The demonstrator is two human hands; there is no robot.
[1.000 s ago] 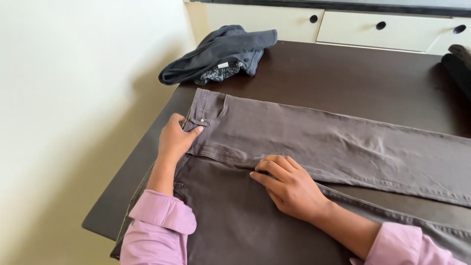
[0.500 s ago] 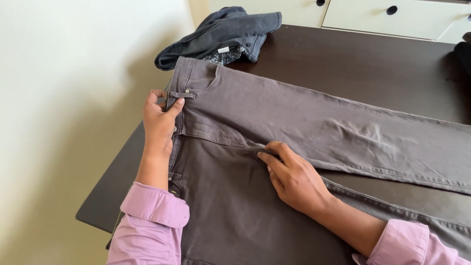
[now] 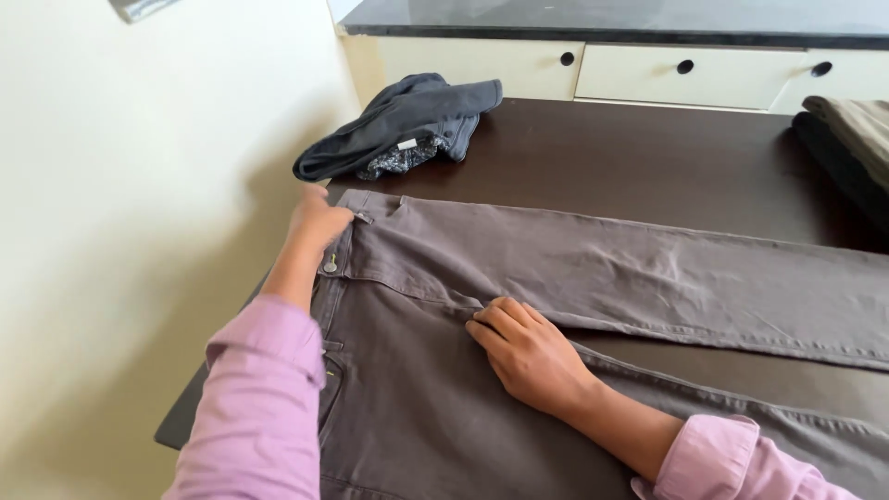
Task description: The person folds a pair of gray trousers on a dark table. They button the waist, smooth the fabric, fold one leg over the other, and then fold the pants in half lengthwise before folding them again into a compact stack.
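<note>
Grey-brown trousers [image 3: 602, 268] lie spread flat on a dark wooden table [image 3: 648, 157], waistband at the left, legs running off to the right. My left hand [image 3: 317, 222] grips the waistband's far end near the button. My right hand [image 3: 528, 352] rests flat on the crotch seam, fingers together, pressing the cloth down. Both arms wear pink sleeves.
A crumpled dark blue garment [image 3: 403, 125] sits at the table's back left. Folded dark and olive clothes [image 3: 847, 139] lie at the right edge. White drawers [image 3: 685, 69] with dark round knobs stand behind the table. A pale wall runs along the left.
My left hand has slid farther along the waistband toward its far end. The right hand has stayed on the crotch seam. The view has shifted a little.
</note>
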